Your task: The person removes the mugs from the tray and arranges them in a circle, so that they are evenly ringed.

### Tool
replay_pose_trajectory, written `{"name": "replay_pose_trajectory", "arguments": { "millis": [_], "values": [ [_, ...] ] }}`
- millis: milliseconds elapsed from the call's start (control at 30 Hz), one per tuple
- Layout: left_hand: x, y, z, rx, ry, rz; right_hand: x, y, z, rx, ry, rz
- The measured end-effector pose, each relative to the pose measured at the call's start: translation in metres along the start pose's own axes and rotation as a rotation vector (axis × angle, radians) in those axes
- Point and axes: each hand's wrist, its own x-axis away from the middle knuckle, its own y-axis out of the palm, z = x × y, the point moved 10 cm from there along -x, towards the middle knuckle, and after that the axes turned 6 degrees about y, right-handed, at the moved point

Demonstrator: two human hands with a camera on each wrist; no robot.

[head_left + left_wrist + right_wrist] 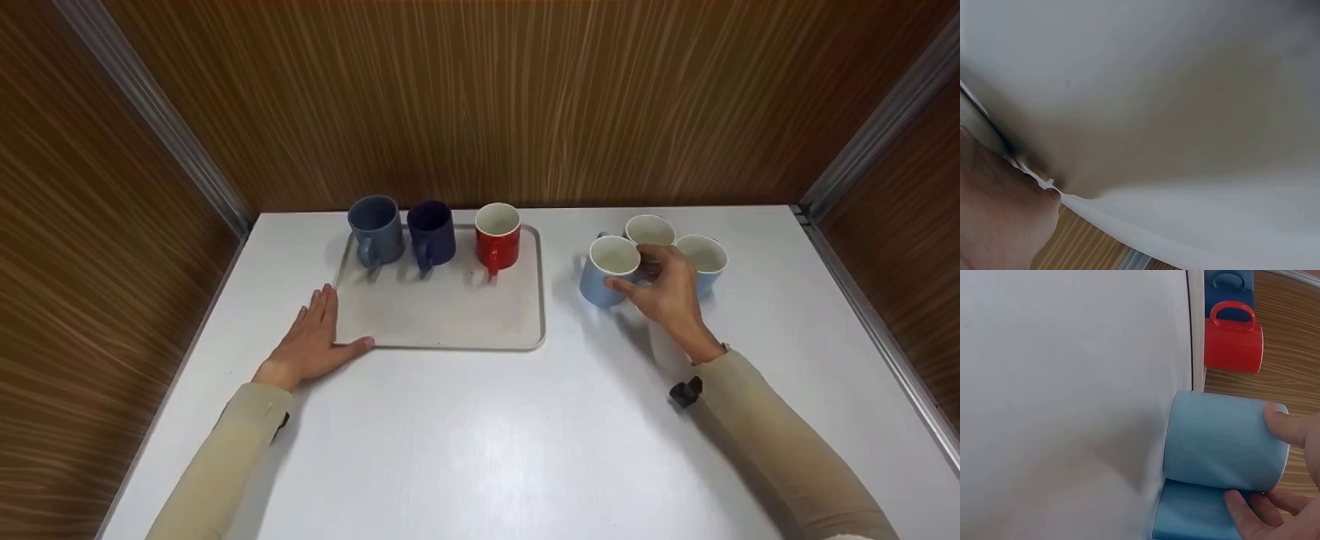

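Note:
My right hand (667, 296) grips a light blue mug (598, 285) with a white inside, thumb on one side and fingers on the other. In the right wrist view this mug (1219, 439) stands upright on the table, its thumb side near the rim. Two similar mugs are close by, one behind (649, 228) and one to the right (703, 255), partly hidden by the hand. My left hand (306, 349) lies with straight fingers at the front left corner of a pale tray (442, 315), touching its edge.
Along the tray's back stand a grey-blue mug (381, 238), a dark blue mug (439, 240) and a red mug (501, 247), handles toward me. Wood-patterned walls (480, 105) enclose the white table (465, 435) at the back and both sides.

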Motion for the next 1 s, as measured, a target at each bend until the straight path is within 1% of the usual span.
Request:
{"name": "replay_pose_trajectory", "arguments": {
  "millis": [133,333,500,633,733,800,900,1000],
  "values": [
    [0.0,0.002,-0.002,-0.001,-0.009,-0.006,0.0,0.0,-0.002,0.004,-0.003,-0.016],
    [0.001,0.002,-0.002,0.002,-0.007,0.001,0.0,-0.005,-0.009,0.033,-0.042,-0.015],
    [0.001,0.0,-0.001,0.0,-0.005,0.002,-0.006,-0.015,-0.025,0.03,-0.07,0.029],
    [-0.001,-0.001,0.001,0.002,0.004,0.011,-0.013,-0.019,-0.042,-0.014,-0.106,0.053],
    [-0.003,0.0,0.001,0.006,0.008,0.014,-0.018,-0.014,-0.057,-0.038,-0.133,0.052],
    [-0.004,0.0,0.001,0.01,0.01,0.013,-0.021,-0.007,-0.069,-0.04,-0.154,0.043],
    [-0.005,0.001,0.0,0.004,0.002,0.006,-0.024,0.009,-0.084,-0.034,-0.157,0.006],
    [-0.006,0.002,-0.002,-0.003,0.0,-0.002,-0.026,0.029,-0.098,-0.019,-0.151,-0.04]
  ]
}}
